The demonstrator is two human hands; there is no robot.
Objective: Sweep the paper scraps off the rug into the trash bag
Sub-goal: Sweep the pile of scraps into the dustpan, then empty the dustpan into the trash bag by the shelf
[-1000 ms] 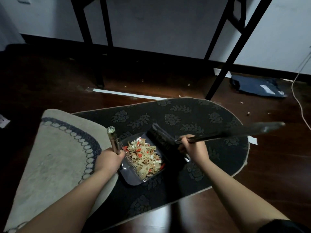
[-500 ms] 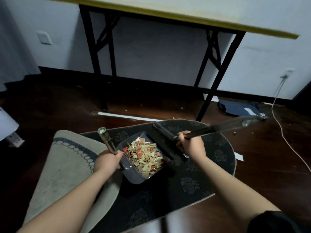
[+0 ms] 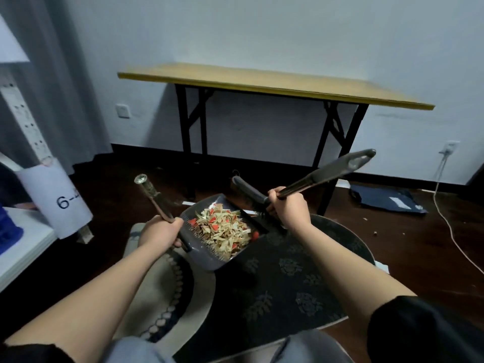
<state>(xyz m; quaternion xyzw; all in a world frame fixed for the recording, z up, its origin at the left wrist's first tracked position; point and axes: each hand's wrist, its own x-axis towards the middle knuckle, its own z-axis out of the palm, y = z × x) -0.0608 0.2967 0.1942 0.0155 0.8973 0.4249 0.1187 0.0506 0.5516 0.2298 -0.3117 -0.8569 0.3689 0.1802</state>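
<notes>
Scraps (image 3: 222,229) fill the dustpan (image 3: 209,258); left hand (image 3: 159,233) grips its handle, right hand (image 3: 288,209) clamps the brush (image 3: 248,192). Emptying into the bag remains.

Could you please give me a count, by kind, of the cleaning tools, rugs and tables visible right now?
Cleaning tools: 2, the dustpan of paper scraps and the brush.
Rugs: 2, the dark rug and the beige rug.
Tables: 1, the folding table.
Total: 5

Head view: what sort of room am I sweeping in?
Likely a sparse indoor room, home or office: a folding table against a plain wall, rugs on dark wood flooring, a wall outlet.
</notes>
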